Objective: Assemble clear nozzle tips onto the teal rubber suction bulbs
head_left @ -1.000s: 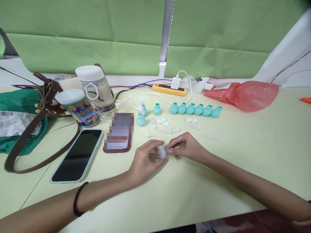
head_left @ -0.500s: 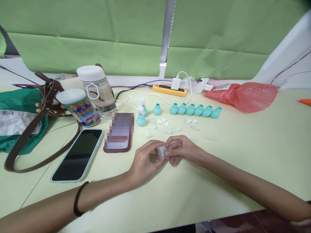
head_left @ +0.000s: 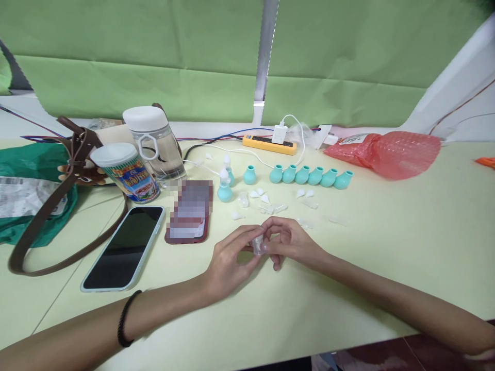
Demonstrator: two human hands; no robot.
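Observation:
Between my two hands is a small clear plastic piece [head_left: 258, 244], shaped like a short tube. My left hand [head_left: 234, 260] grips it from the left between thumb and fingers. From the right, the thumb and fingers of my right hand [head_left: 288, 239] pinch the same piece, and its far side is hidden by them. Beyond my hands lie white cone-shaped tips [head_left: 264, 198] and several clear plastic parts [head_left: 273, 208]. Several turquoise bulbs [head_left: 303, 175] stand in a row farther back, and a turquoise bulb with a white tip and clear collar [head_left: 225, 186] stands to their left.
To the left lie a black-screened phone [head_left: 124, 250] and a red-cased phone [head_left: 189, 211], with a noodle cup [head_left: 129, 172], a water bottle [head_left: 157, 147] and a brown strap [head_left: 31, 247] behind. At the back are a yellow power strip [head_left: 268, 145] and red plastic wrap [head_left: 402, 154].
The fingers of my right hand have shifted slightly around the clear piece, which now looks more upright. Both hands stay in nearly the same place.

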